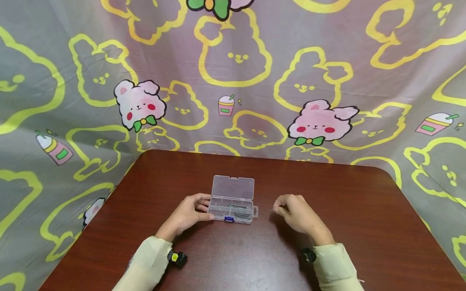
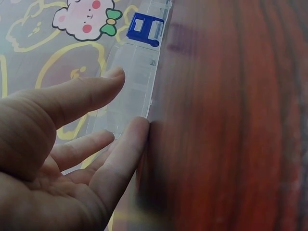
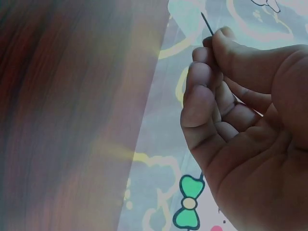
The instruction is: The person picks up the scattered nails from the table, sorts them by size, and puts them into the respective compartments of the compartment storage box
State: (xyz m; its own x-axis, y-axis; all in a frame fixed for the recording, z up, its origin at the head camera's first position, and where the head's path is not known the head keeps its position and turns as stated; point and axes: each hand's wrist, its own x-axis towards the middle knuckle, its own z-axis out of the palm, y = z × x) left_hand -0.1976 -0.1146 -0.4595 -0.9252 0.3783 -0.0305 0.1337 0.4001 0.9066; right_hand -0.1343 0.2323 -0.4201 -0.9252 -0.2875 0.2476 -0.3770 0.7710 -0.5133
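A clear plastic compartment box (image 1: 217, 212) stands on the table with its lid (image 1: 233, 188) raised at the back. Several long grey nails (image 1: 242, 216) lie in its right-hand compartments. A blue latch (image 2: 145, 30) sits on the box's front wall. My left hand (image 1: 186, 213) holds the box by its left end, thumb at the front corner and fingers along the side. To the right of the box, my right hand (image 1: 296, 212) pinches a thin nail (image 3: 207, 24) between thumb and fingertips. The nail's pointed end sticks out; the rest is hidden by the fingers.
The brown wooden table (image 1: 364, 226) reaches back to a grey cloth (image 1: 255, 97) printed with yellow outlines and pink rabbits. A clear hanging tab (image 1: 255, 211) juts from the box's right side. Wrist cameras sit on both of the person's wrists.
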